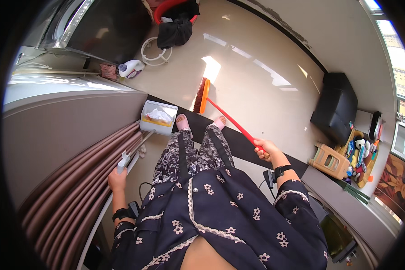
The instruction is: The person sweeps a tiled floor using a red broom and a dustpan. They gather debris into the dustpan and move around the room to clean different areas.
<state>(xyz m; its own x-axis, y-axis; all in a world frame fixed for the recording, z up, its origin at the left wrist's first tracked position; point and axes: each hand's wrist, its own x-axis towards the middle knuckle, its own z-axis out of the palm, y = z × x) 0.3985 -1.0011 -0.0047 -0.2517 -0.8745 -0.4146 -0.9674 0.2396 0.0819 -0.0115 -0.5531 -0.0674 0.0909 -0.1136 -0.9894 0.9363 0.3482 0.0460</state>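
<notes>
My right hand point(269, 151) grips the end of the red handle of a broom point(234, 124). Its orange head with dark red bristles point(199, 96) is at the tiled floor, just beyond the dark threshold strip. In my left hand point(117, 179) is the grey grip of a long-handled dustpan point(159, 129). The dustpan's pan is pale and rests by my left foot, next to the curtain. Crumpled white paper or tissue point(159, 114) lies inside it, beside a yellow comb-like edge.
Brown curtain folds point(77, 189) hang at my left. Beyond the threshold strip point(202, 130) stand a detergent bottle point(133, 69), a white ring-shaped stand point(148, 59) and a red tub point(160, 11) with dark cloth. On the right are a black padded seat point(335, 104), a tan plastic stool point(328, 160) and a toy bin point(366, 179).
</notes>
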